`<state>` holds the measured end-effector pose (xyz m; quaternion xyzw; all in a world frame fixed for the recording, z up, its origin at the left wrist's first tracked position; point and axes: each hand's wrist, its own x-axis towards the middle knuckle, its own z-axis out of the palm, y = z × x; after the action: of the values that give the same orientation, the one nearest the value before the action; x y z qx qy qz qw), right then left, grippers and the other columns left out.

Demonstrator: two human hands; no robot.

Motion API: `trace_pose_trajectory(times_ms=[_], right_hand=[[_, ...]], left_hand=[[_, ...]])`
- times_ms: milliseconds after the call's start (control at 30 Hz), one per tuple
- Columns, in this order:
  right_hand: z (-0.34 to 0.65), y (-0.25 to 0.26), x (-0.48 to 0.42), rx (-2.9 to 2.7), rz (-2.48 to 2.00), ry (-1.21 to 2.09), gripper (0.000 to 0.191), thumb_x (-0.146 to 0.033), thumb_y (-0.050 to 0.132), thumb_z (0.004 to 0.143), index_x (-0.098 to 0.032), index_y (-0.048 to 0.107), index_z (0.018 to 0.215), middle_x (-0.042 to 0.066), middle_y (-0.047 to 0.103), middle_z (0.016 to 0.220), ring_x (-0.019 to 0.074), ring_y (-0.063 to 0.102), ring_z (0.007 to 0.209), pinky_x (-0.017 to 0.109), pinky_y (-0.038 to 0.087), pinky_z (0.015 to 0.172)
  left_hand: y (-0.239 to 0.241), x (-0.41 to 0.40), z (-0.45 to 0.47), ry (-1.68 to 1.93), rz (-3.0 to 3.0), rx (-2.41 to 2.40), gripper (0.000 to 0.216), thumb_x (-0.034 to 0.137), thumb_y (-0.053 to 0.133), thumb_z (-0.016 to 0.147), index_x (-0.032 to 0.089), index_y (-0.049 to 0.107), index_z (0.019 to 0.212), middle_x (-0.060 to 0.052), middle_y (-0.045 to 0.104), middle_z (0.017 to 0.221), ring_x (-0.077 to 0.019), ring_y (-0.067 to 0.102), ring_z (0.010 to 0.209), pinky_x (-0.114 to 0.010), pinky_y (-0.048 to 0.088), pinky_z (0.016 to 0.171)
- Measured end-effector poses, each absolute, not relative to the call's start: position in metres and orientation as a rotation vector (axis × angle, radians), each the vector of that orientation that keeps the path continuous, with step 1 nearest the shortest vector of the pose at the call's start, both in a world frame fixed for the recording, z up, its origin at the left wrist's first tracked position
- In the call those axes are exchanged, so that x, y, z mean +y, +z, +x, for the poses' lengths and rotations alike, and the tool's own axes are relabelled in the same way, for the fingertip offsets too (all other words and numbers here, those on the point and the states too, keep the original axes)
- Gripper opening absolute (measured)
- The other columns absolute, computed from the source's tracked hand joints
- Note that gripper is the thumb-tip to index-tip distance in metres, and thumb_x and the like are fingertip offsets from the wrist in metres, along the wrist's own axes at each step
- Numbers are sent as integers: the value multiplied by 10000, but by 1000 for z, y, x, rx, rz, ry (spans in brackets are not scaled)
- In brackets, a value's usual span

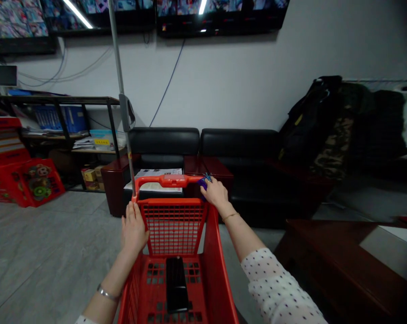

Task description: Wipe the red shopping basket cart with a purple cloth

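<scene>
A red plastic shopping cart (pixel 171 202) stands in front of me, its handle bar (pixel 172 181) at the far end. On the left rim near the handle, my left hand (pixel 134 229) lies with fingers stretched out; it holds nothing that I can see. At the handle's right end, my right hand (pixel 216 192) is closed on a bunched purple-blue cloth (pixel 202 182), pressed against the bar. Most of the cloth is hidden under the fingers. A long black object (pixel 176 283), glossy at its near end, lies on the basket floor; its kind is unclear.
A grey pole (pixel 118 58) rises at the cart's left corner. Behind stand black sofas (pixel 239 139) with papers on one seat. Shelves (pixel 58 100) and red boxes (pixel 41 182) are left, a brown table (pixel 341 252) right, hanging clothes (pixel 334 130) behind it. Screens (pixel 220 24) hang above.
</scene>
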<state>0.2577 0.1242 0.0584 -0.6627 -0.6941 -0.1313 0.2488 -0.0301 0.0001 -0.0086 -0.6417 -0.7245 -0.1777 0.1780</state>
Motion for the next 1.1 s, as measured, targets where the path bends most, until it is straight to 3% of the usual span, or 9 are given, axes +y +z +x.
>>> trace_pose_trajectory(times_ms=[133, 367, 467, 633, 767, 900, 1100], right_hand=[[258, 36, 99, -1873, -1693, -514, 346, -333, 532, 872, -173, 686, 1138, 188, 539, 1358, 303, 570, 983, 421, 494, 766], [275, -1, 28, -1745, -1519, -452, 298, -296, 539, 845, -235, 717, 1077, 85, 672, 1157, 238, 593, 893, 372, 516, 779], [283, 25, 35, -1616, -1507, -366, 318, -329, 522, 854, -240, 715, 1090, 70, 682, 1118, 233, 615, 906, 374, 513, 824], [282, 88, 108, -1534, -1522, -305, 434, -390, 492, 893, -183, 647, 1242, 109, 602, 1287, 249, 588, 1106, 358, 452, 969], [268, 95, 146, -1835, -1769, -186, 409, -435, 511, 894, -205, 698, 1176, 119, 663, 1165, 266, 630, 1038, 345, 470, 888], [238, 92, 155, -1763, -1940, -210, 409, -405, 445, 918, -205, 707, 1160, 135, 683, 1116, 267, 652, 1014, 331, 479, 842], [138, 112, 161, -2069, -1728, -171, 416, -448, 431, 925, -235, 700, 1158, 105, 689, 1148, 231, 664, 1008, 290, 487, 842]], left_hand=[[-8, -2, -28, -458, -1792, -2076, 1003, 254, 647, 727, 21, 82, 1521, -281, 203, 1572, -358, 240, 1461, -522, 358, 1105], [-5, -3, -29, -448, -1828, -2071, 991, 259, 654, 720, -23, 118, 1505, -273, 193, 1577, -360, 236, 1461, -525, 350, 1113], [-7, -2, -28, -479, -1851, -2048, 1013, 265, 669, 709, -28, 110, 1502, -290, 191, 1572, -362, 225, 1465, -531, 330, 1125], [-12, -1, -25, -543, -1872, -2002, 1039, 246, 671, 684, -4, 89, 1507, -294, 204, 1568, -370, 229, 1462, -528, 323, 1128], [-17, 0, -24, -599, -1883, -1978, 1062, 222, 663, 675, 2, 40, 1506, -303, 202, 1565, -385, 227, 1458, -539, 322, 1127], [-21, 2, -24, -688, -1908, -1910, 1116, 166, 658, 648, 38, -45, 1505, -317, 185, 1563, -401, 206, 1458, -543, 338, 1117], [-23, 4, -25, -711, -1924, -1872, 1154, 103, 655, 629, 62, -97, 1503, -317, 178, 1563, -396, 174, 1465, -516, 349, 1120]])
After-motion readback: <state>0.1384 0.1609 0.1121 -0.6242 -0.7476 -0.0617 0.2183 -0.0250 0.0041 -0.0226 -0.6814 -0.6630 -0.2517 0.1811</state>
